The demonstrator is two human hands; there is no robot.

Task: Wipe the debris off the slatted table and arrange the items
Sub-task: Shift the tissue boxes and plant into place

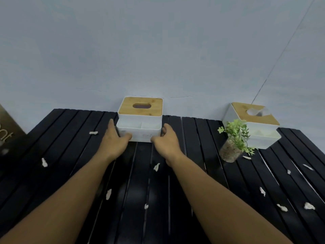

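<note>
Head view. A plain grey wall (158, 41) fills the upper half. Below it the black slatted table (202, 173) spans the whole width, its slats running away from the viewer.

2 white tissue boxes with wooden lids stand at the far edge. The centre box (140, 120) sits square against the wall, its lid slot dark and its low front tray facing the viewer. The right box (253, 124) is turned at an angle, with white tissue showing in its slot.

2 bare forearms reach from the bottom edge to the centre box. The left hand (115, 140) lies at the box's front-left corner, fingers extended along the left side and thumb across the front face. The right hand (167, 140) mirrors it at the front-right corner. Both hands are spread wide with the box between them, touching it. Whether they lift it cannot be told.

A brown sign (8, 131) shows at the left edge. A small green plant in a glass jar (232, 147) stands just in front of the right box.

White debris scraps lie scattered on the slats: 1 (93, 132) left of the left hand, 1 (156, 166) between the forearms, and others (282, 207) at the right.
</note>
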